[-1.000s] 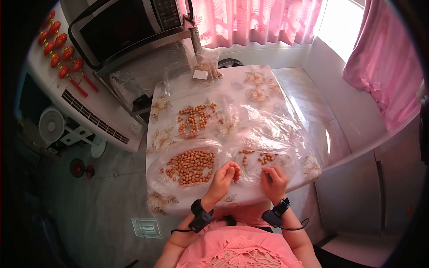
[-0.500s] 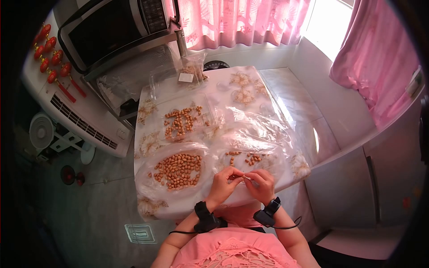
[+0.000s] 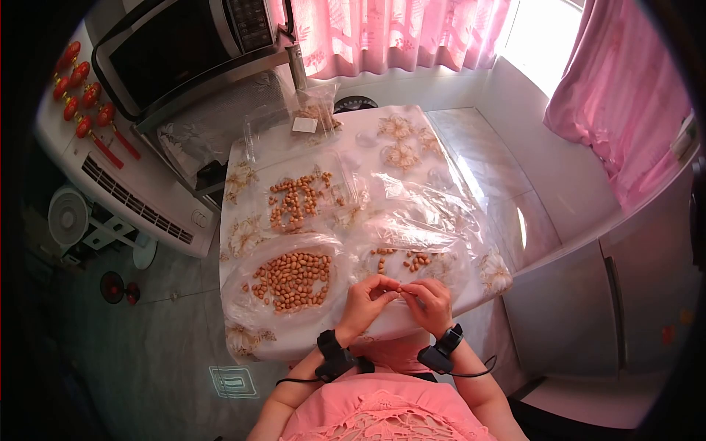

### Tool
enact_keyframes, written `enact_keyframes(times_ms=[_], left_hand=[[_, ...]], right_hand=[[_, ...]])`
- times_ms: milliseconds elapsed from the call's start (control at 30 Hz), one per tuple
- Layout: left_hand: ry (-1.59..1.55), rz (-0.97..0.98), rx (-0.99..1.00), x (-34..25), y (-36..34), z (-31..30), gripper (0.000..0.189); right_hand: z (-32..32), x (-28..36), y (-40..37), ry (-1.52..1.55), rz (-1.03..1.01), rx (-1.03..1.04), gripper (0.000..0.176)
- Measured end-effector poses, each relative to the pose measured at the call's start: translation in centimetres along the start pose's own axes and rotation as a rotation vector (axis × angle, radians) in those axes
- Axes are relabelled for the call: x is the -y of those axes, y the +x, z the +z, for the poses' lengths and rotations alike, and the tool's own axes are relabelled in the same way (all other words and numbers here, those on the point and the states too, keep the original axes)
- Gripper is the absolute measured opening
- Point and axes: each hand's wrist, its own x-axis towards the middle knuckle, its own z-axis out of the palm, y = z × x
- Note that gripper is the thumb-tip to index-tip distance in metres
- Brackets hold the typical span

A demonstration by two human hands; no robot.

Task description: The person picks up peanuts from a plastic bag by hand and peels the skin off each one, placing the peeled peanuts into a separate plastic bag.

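My left hand (image 3: 363, 303) and my right hand (image 3: 430, 301) meet at the fingertips above the table's front edge. Both are closed in a pinch; whatever lies between them is too small to make out. Just beyond the fingers, a few reddish-brown peanuts (image 3: 417, 261) rest on a clear plastic bag (image 3: 448, 257). To the left of my hands, a larger heap of peanuts (image 3: 294, 279) fills another spread plastic bag (image 3: 239, 298). Farther back, more peanuts (image 3: 294, 202) lie on clear plastic.
A flower-patterned cloth covers the table (image 3: 401, 151). At its back stands a clear bag with a white label (image 3: 304, 125). A microwave (image 3: 169, 51) is on a rack at the back left. Pink curtains (image 3: 412, 37) hang behind. Grey cabinets (image 3: 566, 316) stand to the right.
The fingertips have shifted very slightly while staying pinched together. The view has moved a little; the peanuts look the same.
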Motion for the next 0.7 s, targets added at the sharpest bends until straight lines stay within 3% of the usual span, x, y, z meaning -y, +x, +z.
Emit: enact_keyframes(times_ms=[700], left_hand=[[0.072,0.011,0.003,-0.47,0.16,-0.05,0.013]], right_hand=[[0.19,-0.32,-0.31,-0.009,0.007,0.01,0.011]])
